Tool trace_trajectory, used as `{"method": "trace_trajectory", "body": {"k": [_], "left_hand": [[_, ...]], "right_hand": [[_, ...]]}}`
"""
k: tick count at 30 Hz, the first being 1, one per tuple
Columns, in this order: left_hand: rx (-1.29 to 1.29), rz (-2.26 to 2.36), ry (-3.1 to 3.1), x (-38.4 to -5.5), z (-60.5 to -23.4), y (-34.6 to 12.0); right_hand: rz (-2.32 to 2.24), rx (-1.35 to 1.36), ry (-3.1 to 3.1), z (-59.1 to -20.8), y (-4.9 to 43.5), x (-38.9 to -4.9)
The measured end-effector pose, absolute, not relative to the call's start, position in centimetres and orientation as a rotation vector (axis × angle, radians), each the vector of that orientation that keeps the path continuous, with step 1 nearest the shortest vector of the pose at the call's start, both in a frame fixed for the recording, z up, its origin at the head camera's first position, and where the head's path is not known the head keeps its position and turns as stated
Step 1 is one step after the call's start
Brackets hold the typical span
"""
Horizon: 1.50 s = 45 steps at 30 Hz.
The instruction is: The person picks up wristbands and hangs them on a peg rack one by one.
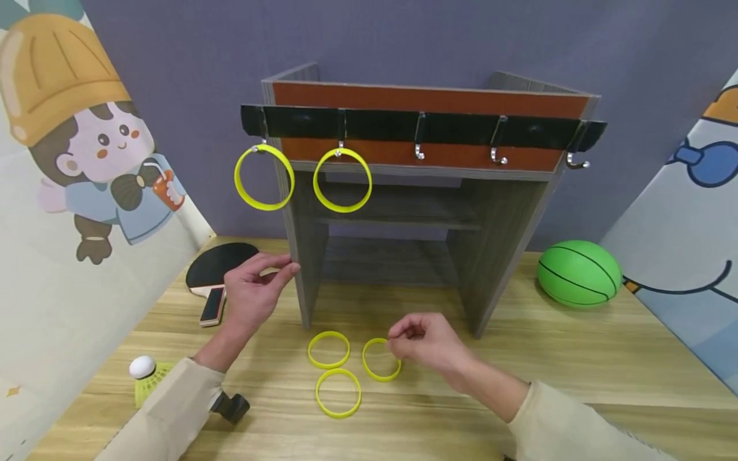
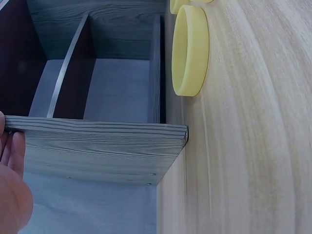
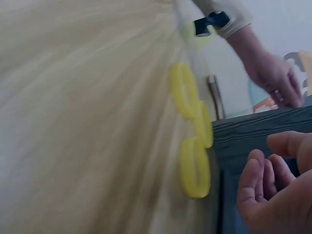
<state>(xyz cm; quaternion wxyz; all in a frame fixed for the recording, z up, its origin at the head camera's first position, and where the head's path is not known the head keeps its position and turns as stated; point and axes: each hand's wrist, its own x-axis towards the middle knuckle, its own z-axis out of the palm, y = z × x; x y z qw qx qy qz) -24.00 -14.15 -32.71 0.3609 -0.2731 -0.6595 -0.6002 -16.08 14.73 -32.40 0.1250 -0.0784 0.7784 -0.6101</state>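
My left hand (image 1: 254, 294) pinches the front edge of the left side panel (image 1: 305, 282) of a grey wooden shelf unit; thumb and fingers lie on either side of that edge (image 2: 97, 126) in the left wrist view. Low over the table, my right hand (image 1: 432, 346) holds nothing, its fingers loosely curled. It overlaps the rightmost yellow ring (image 1: 380, 379) in the head view, but appears apart from the rings in the right wrist view. Two more yellow rings lie to its left, one farther back (image 1: 328, 367) and one nearer (image 1: 338, 416).
A black hook strip (image 1: 380, 123) crosses the unit's top; yellow rings hang from its first (image 1: 265, 207) and second (image 1: 343, 210) hooks, and three hooks are bare. A table tennis bat (image 1: 221, 262) and shuttlecock (image 1: 144, 371) lie left, a green ball (image 1: 579, 274) right.
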Motion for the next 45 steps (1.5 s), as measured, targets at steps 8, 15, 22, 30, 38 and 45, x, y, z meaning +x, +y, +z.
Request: {"method": "trace_trajectory", "body": {"k": [8,15,22,30,38,45], "left_hand": [[-0.694,-1.548,-1.714,-23.9,-32.6,-14.1],[-0.701,-1.543,-1.715,-22.7,-31.3,-13.6],[-0.708,-1.537,-1.714,-23.4,-32.0,-13.8],[-0.710,-1.505,-1.692,-24.1,-32.8,-14.2],[-0.704,-1.518,-1.712,-23.9,-32.8,-14.2],[-0.712,-1.518,-1.684,-24.0,-32.9,-14.2]], "right_hand": [[-1.736,-0.171,2.275,-34.7,16.1,-16.0],[-1.705,-0.159,2.272,-36.0,16.4,-16.3],[-1.696,-0.174,2.243,-36.7,16.6,-16.6],[-1.650,-0.179,2.270,-37.0,16.4,-17.0],[-1.632,-0.126,2.303,-37.3,15.9,-17.3],[-1.617,-0.124,2.346,-37.4,15.6,-17.5]]}}
